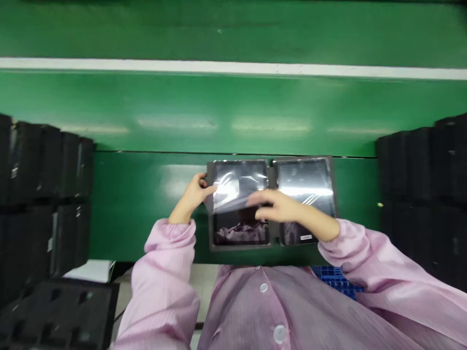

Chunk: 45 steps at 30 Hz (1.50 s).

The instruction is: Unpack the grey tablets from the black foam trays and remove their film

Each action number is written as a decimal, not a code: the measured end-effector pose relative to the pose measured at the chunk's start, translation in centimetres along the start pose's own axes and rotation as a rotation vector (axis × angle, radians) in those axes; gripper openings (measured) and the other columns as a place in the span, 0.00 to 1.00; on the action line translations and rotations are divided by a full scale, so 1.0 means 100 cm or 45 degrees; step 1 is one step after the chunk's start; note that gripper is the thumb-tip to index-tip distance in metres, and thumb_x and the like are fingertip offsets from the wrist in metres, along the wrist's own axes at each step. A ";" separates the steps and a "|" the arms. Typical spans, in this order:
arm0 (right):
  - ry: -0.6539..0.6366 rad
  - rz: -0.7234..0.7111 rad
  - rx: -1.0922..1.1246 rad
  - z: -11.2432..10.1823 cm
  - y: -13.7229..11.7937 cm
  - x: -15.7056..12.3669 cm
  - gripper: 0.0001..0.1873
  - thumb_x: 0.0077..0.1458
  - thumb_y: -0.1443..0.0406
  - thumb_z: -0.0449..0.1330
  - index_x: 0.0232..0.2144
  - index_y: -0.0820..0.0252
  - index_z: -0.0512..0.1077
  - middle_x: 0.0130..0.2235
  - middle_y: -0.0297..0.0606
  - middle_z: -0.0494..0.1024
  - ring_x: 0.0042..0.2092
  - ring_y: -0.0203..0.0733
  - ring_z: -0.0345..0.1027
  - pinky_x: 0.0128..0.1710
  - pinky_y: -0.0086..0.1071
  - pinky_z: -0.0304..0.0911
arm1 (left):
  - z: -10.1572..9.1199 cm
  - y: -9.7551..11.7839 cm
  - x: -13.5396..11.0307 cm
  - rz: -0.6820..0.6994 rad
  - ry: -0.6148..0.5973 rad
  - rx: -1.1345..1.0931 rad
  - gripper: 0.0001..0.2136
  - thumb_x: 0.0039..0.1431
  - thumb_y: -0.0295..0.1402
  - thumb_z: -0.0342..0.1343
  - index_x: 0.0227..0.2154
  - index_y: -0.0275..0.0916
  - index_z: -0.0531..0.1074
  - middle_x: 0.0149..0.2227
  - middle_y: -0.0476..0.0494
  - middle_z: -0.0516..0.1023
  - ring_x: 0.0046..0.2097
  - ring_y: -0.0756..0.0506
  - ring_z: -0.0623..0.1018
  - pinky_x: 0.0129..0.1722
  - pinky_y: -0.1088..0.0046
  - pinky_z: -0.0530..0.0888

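Observation:
Two flat tablet-like screens lie side by side, glossy and dark, seemingly under clear film: the left screen [237, 226] and the right screen [302, 182]. Each sits in a dark frame. My left hand [194, 193] is closed at the left screen's left edge, thumb on top and fingers curled by the frame. Over the inner edges of the two screens hovers my right hand [279, 206], blurred, with thumb and fingers apart. A faint pale streak crosses the left screen between my hands; I cannot tell whether it is film or a reflection. A small white label [306, 237] marks the right screen's lower edge.
Black trays or cases stand stacked on the left [69, 194] and on the right [408, 189] of the green bench [138, 194]. A black molded tray [54, 311] is at the lower left, near a white sheet-like item [91, 271]. A blue plastic crate [337, 279] shows below the bench edge.

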State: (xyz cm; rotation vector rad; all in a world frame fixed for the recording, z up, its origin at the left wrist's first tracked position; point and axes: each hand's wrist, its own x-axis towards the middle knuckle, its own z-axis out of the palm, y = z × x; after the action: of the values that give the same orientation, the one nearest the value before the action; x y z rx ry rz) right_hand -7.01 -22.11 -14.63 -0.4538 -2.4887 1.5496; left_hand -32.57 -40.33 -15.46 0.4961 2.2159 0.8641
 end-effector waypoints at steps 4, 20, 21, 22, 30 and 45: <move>-0.245 -0.315 -0.317 0.008 -0.005 -0.047 0.28 0.52 0.51 0.60 0.49 0.64 0.71 0.46 0.47 0.78 0.48 0.46 0.71 0.57 0.44 0.58 | 0.042 0.041 0.033 0.167 0.011 0.140 0.22 0.44 0.39 0.62 0.43 0.38 0.69 0.37 0.40 0.75 0.46 0.35 0.74 0.44 0.53 0.71; 0.691 0.462 -0.673 -0.122 0.082 -0.060 0.08 0.57 0.68 0.57 0.30 0.60 0.75 0.47 0.43 0.76 0.54 0.47 0.61 0.58 0.47 0.53 | 0.188 0.063 -0.072 1.207 -0.526 0.464 0.20 0.61 0.33 0.47 0.56 0.39 0.62 0.44 0.36 0.79 0.50 0.39 0.76 0.52 0.52 0.68; 0.643 0.403 -0.631 -0.113 0.068 -0.069 0.08 0.58 0.67 0.56 0.31 0.60 0.75 0.44 0.43 0.77 0.51 0.46 0.64 0.57 0.47 0.54 | 0.187 0.066 -0.069 1.036 -0.531 0.333 0.24 0.61 0.34 0.48 0.59 0.38 0.55 0.43 0.37 0.80 0.49 0.40 0.77 0.52 0.54 0.69; 0.549 0.329 -0.557 -0.104 0.053 -0.081 0.08 0.59 0.67 0.55 0.32 0.60 0.74 0.40 0.41 0.78 0.47 0.44 0.67 0.55 0.46 0.57 | 0.185 0.067 -0.066 0.860 -0.535 0.190 0.27 0.60 0.36 0.48 0.62 0.38 0.50 0.42 0.39 0.80 0.49 0.42 0.77 0.51 0.56 0.70; 0.067 0.144 0.197 -0.076 -0.002 -0.186 0.40 0.46 0.55 0.66 0.58 0.63 0.60 0.58 0.48 0.66 0.59 0.46 0.58 0.57 0.40 0.57 | 0.159 0.076 -0.057 0.431 -0.905 -0.147 0.09 0.54 0.41 0.57 0.27 0.40 0.71 0.36 0.40 0.81 0.47 0.38 0.78 0.58 0.52 0.63; 0.763 0.721 0.846 -0.103 0.027 -0.084 0.29 0.56 0.74 0.52 0.59 0.60 0.58 0.24 0.27 0.75 0.26 0.32 0.69 0.26 0.24 0.63 | 0.188 0.111 -0.017 0.805 -0.627 0.332 0.19 0.50 0.31 0.48 0.46 0.39 0.72 0.49 0.41 0.76 0.57 0.39 0.69 0.57 0.59 0.67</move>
State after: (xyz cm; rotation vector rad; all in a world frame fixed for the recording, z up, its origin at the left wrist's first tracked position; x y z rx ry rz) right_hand 4.42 -15.22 -12.40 -1.3209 -1.3543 1.9173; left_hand -16.79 -25.25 -16.92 1.4215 1.7242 0.6518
